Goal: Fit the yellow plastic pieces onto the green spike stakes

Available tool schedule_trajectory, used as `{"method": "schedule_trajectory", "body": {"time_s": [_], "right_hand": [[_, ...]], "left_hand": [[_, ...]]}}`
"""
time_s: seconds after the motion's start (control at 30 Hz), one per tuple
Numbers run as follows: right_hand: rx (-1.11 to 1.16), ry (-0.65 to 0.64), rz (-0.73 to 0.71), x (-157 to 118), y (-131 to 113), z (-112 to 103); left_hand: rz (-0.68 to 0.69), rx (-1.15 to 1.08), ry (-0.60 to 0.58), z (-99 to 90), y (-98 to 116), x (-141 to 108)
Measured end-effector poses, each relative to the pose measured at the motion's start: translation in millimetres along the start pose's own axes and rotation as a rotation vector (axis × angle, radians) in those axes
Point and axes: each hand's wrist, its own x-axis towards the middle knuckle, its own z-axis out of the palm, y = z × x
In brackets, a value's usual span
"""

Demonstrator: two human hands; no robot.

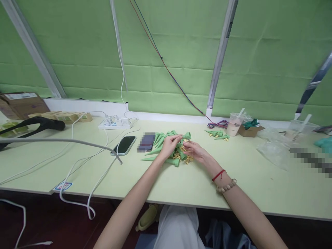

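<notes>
Hands [169,145] — green spike [187,136] held, yellow pieces [189,159] near

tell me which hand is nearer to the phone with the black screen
Left. The left hand is to the right of the phone in the picture, at the pile of green spikes; the right hand is farther right, at the pile's right side.

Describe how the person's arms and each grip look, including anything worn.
The left arm and right arm show no sleeves; the left grip and right grip are ungloved. The right wrist wears a thin, knotted red cord and a bracelet of chunky tan beads. The left wrist shows no band.
</notes>
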Motion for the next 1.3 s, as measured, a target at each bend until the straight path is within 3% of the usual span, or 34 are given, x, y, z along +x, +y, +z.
{"method": "schedule_trajectory", "body": {"time_s": [0.13,0.23,0.33,0.53,0.73,0.87,0.97,1.03,1.13,1.3], "right_hand": [[-0.248,0.309,-0.309,-1,2,5],[-0.264,0.343,-0.395,-3,5,8],[-0.164,0.254,-0.248,-5,4,9],[0.18,-0.113,0.133,-7,-7,5],[0.249,-0.116,0.134,-2,-6,-3],[0.015,0.067,-0.03,-2,1,2],[-0.213,0.282,-0.248,-2,7,6],[-0.307,0.345,-0.308,-1,8,6],[-0.296,0.27,-0.187,-2,7,3],[-0.008,-0.07,0.057,-3,-1,-2]], "left_hand": [[-0.022,0.168,0.158,6.5,-8,-5],[-0.071,0.111,0.186,9.7,-9,-6],[-0.09,-0.031,0.184,9.1,-9,-3],[-0.099,-0.122,0.173,5.6,-4,1],[-0.073,-0.113,0.14,6.6,-4,0],[-0.01,0.039,0.106,8.7,-3,-5],[-0.039,0.24,0.104,10.6,-2,-10],[-0.064,0.325,0.112,11.1,-2,-11],[-0.074,0.298,0.126,10.1,-5,-10],[-0.096,0.035,0.106,8.4,-11,-3]]}}
